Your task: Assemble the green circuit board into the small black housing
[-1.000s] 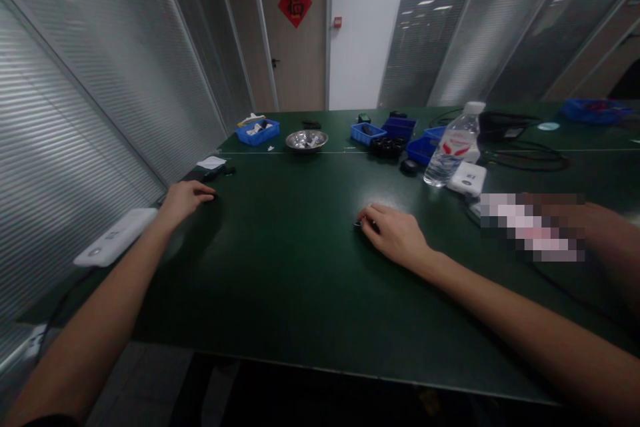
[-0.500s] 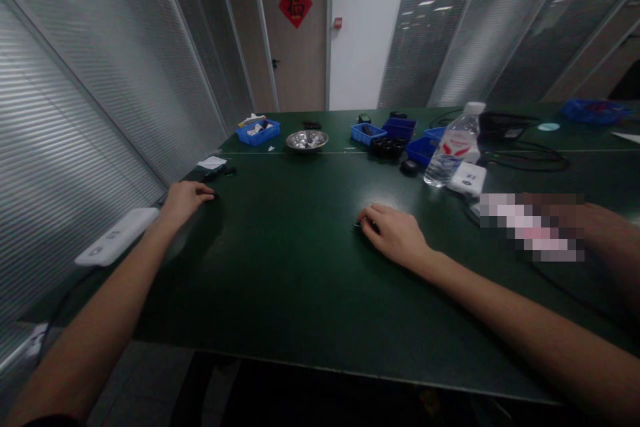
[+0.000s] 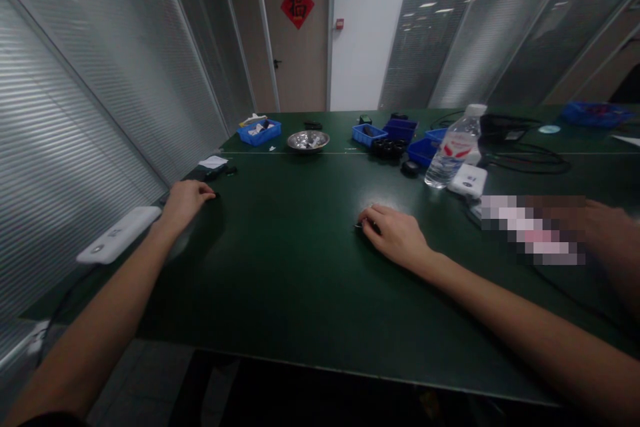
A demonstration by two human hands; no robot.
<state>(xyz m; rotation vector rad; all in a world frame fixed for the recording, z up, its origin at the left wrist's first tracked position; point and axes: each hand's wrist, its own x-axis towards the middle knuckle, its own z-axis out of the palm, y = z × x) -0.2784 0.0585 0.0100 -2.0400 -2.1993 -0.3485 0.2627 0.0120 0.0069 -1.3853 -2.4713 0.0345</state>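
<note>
My left hand rests on the green table near its left edge, fingers curled over a small dark object that I cannot make out. My right hand lies at the table's middle, fingers closed on a small dark part at the fingertips. A white power strip lies just left of my left forearm.
At the back stand blue bins, a steel bowl, more blue bins and black parts. A water bottle and a white box sit to the right, beside cables. Another person's arm reaches in at far right.
</note>
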